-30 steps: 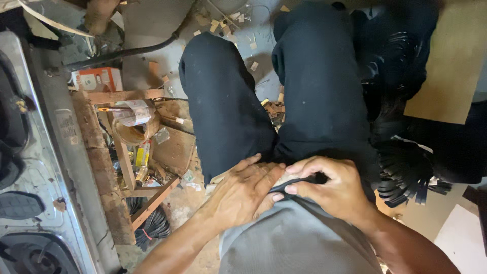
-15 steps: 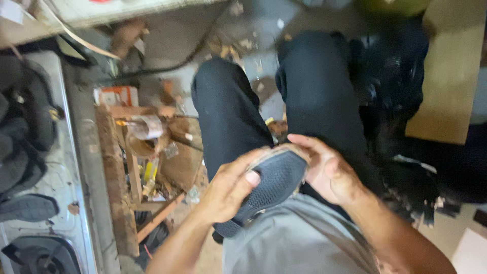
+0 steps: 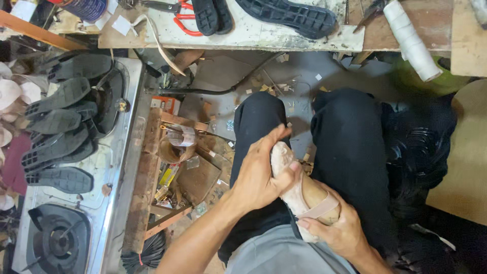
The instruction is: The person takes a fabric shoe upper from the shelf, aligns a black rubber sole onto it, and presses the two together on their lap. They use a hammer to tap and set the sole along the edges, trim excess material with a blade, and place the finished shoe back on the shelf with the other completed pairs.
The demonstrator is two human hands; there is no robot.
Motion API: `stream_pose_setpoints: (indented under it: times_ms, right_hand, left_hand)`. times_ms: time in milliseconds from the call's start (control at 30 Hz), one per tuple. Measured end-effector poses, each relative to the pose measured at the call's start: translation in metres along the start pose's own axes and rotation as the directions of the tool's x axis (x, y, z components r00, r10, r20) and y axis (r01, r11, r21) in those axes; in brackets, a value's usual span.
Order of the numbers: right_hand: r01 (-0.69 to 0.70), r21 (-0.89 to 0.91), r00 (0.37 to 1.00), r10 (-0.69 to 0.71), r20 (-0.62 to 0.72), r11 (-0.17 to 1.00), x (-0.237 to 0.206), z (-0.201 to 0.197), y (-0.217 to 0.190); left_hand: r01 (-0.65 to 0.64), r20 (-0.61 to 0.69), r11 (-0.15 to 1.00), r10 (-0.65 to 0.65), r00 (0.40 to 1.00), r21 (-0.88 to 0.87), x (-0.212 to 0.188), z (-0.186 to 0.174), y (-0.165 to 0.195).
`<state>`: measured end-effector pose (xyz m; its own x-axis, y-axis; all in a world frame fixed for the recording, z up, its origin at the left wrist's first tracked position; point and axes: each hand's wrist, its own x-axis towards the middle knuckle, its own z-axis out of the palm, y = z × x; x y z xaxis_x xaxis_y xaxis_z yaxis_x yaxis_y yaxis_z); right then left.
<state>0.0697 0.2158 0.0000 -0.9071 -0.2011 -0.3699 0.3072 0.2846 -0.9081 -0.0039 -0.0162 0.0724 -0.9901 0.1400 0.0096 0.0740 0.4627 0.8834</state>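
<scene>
Both hands clamped on pale beige strapped sandal (image 3: 297,190) across lap — left hand (image 3: 261,177) gripping toe, right hand (image 3: 337,231) pinching strap end; black rubber soles (image 3: 61,127) on steel stove (image 3: 119,167) untouched — no sole fitted yet.

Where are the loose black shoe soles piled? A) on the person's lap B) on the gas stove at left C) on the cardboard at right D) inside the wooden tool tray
B: the black soles lie stacked across the gas stove at left, apart from both hands, which hold a beige sandal on the lap.
</scene>
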Motion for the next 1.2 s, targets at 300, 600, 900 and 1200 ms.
stream_pose_setpoints:
  times_ms: [300,600,900,1200]
  right_hand:
    - [-0.271,0.429,0.943,0.147,0.3,0.861,0.03,-0.028,-0.032]
    - [0.457,-0.372,0.889,-0.404,0.214,0.808,0.007,0.006,-0.049]
    - [0.725,-0.412,0.685,-0.643,0.343,0.553,0.002,0.046,-0.059]
    - [0.635,-0.34,0.77,-0.536,0.345,0.693,0.003,0.058,-0.045]
  left_hand:
    - [0.134,0.255,0.816,0.016,0.967,-0.562,0.006,-0.027,-0.042]
    - [0.249,0.249,0.935,-0.186,0.95,-0.251,-0.098,-0.026,-0.065]
    - [-0.048,0.277,0.999,0.045,0.96,0.005,-0.114,-0.032,-0.064]
    - [-0.176,0.283,0.98,0.144,0.948,0.092,-0.121,-0.021,-0.069]
